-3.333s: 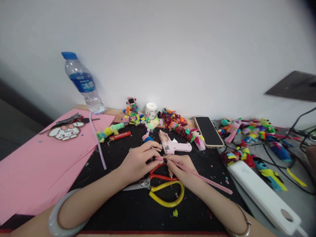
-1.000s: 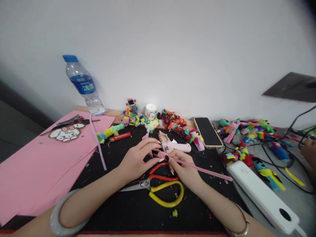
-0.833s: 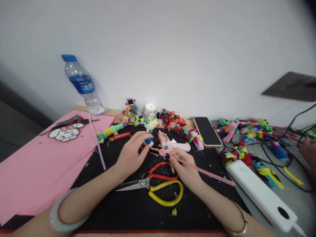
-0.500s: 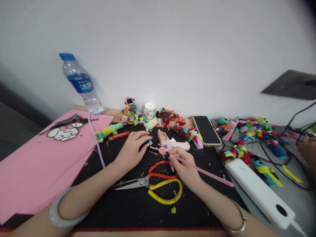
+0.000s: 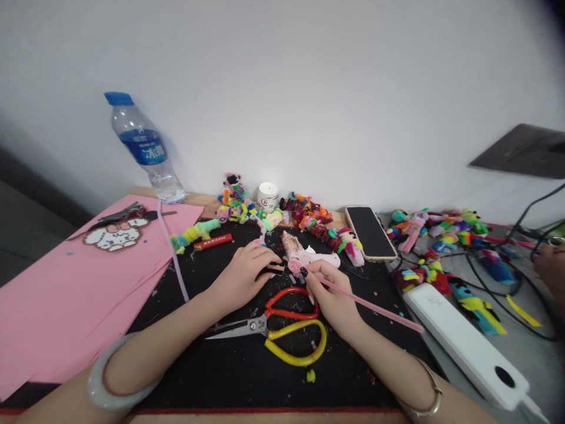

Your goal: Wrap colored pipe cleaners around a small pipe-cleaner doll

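Pink pipe cleaner (image 5: 366, 304): long fuzzy stem, centre of the counter (image 5: 247, 383), coiled end between the two hands, straight tail running right and nearer toward the white power bank (image 5: 463, 344).

Far left: water bottle (image 5: 141, 147), blue cap, upright against the wall. Below it, pink paper sheets (image 5: 66, 294) carrying a white bead-work animal (image 5: 112, 235) and metal hair clips (image 5: 117, 215). A pale lilac pipe cleaner (image 5: 172, 256) lies across the sheets' right edge onto the black mat.

Left hand (image 5: 242, 277): palm down on the mat, pale bangle on the forearm; its grip is pressed together on the coiled end of the stem, fingertips meeting those of the other hand. Whether a second small piece sits under the fingers cannot be told.

Near centre: scissors (image 5: 273, 327), red and yellow loops, blades pointing left, lying just near of both hands.

Far centre: pink glue gun (image 5: 311, 258) just beyond the fingers; a row of finished multicoloured pipe-cleaner figures (image 5: 247, 212) and a small white jar (image 5: 268, 196) along the wall.

Right hand (image 5: 331, 297): dark nails, metal bracelet; grip pinching the stem just right of the coil.

Right: phone (image 5: 371, 232), screen dark, face up. Further right, more figures among black cables (image 5: 498, 259). Far right edge: another person's hand (image 5: 549, 262), partly in view.
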A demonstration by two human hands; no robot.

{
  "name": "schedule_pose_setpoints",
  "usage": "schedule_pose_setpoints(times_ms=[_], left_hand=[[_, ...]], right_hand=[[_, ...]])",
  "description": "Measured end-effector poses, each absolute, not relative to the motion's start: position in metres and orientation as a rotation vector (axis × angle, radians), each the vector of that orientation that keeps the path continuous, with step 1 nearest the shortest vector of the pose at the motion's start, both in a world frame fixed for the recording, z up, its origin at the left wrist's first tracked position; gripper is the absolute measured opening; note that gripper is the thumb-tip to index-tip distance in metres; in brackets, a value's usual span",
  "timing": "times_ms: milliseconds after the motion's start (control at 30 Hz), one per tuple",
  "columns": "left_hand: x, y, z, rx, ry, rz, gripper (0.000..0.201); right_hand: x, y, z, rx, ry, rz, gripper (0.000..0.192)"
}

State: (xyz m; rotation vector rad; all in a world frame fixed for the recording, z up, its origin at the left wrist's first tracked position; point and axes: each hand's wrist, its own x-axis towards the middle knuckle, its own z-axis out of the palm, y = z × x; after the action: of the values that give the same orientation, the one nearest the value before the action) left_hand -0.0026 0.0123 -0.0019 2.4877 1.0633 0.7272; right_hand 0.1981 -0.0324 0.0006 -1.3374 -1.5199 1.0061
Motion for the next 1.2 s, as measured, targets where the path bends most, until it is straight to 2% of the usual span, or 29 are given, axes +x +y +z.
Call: schedule_pose_setpoints(times_ms=[200,433,733,1200], left_hand=[[-0.001,0.010,-0.001,2.252,1.121,0.866,0.016],[0.003,0.004,0.004,2.187,1.047,0.808,0.016],[0.003,0.002,0.008,2.171,0.969,0.821,0.014],[0.003,0.002,0.005,2.109,0.924,0.730,0.021]], right_hand=[[0.197,-0.033,0.002,-1.278,-1.466,1.075,0.024],[0.196,-0.033,0.006,-1.192,-1.478,1.214,0.025],[0.196,-0.031,0.007,-1.188,-1.502,1.222,0.028],[0.199,-0.029,0.000,-1.107,-1.457,1.299,0.029]])
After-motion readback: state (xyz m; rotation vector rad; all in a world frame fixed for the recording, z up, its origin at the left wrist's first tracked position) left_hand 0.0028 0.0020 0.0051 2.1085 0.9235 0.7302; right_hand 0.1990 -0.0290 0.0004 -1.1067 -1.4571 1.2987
